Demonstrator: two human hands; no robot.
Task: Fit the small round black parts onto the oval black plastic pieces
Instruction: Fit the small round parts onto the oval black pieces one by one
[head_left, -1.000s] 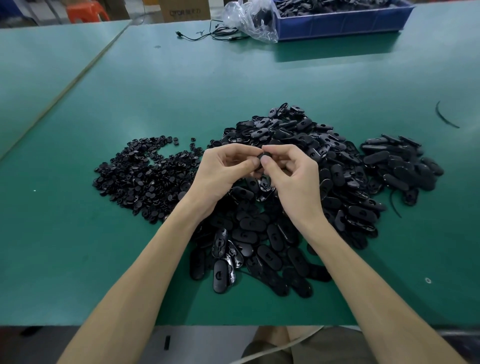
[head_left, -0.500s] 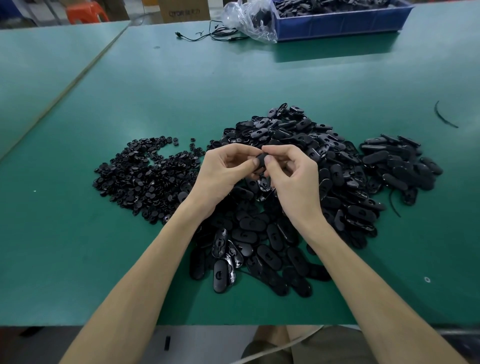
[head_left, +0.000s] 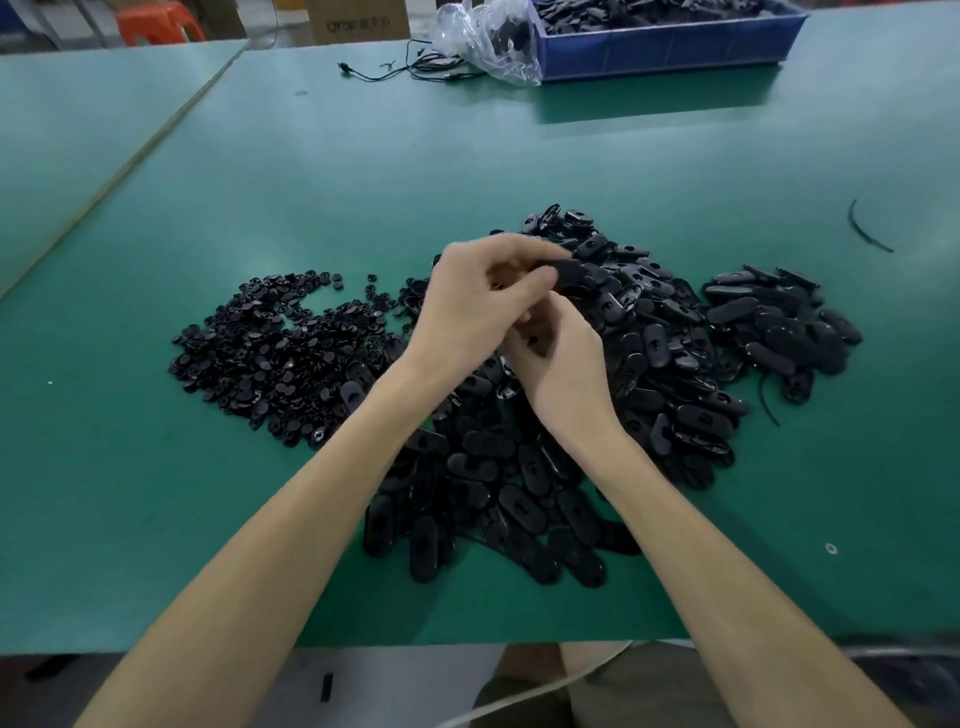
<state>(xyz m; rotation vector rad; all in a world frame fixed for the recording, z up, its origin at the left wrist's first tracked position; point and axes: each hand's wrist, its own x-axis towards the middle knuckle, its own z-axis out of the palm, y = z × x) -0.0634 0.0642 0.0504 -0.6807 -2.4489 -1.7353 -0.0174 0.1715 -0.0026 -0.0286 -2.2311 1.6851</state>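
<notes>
A heap of small round black parts (head_left: 280, 353) lies left of centre on the green table (head_left: 467, 150). A larger heap of oval black plastic pieces (head_left: 649, 364) spreads across the middle. A smaller stack of ovals (head_left: 779, 322) sits at the right. My left hand (head_left: 478, 306) pinches one oval black piece (head_left: 569, 273) above the big heap, its end sticking out to the right. My right hand (head_left: 561, 364) is just below it with curled fingers; what it holds is hidden.
A blue bin (head_left: 665, 41) full of black parts stands at the far edge, with a clear plastic bag (head_left: 483, 41) and thin black cables (head_left: 405, 67) beside it. A black cable tie (head_left: 865, 228) lies at the right. A table seam (head_left: 130, 161) runs on the left.
Both hands were pressed together at the same height on one piece. Now my left hand has lifted up and right with the oval piece, and my right hand has dropped below it.
</notes>
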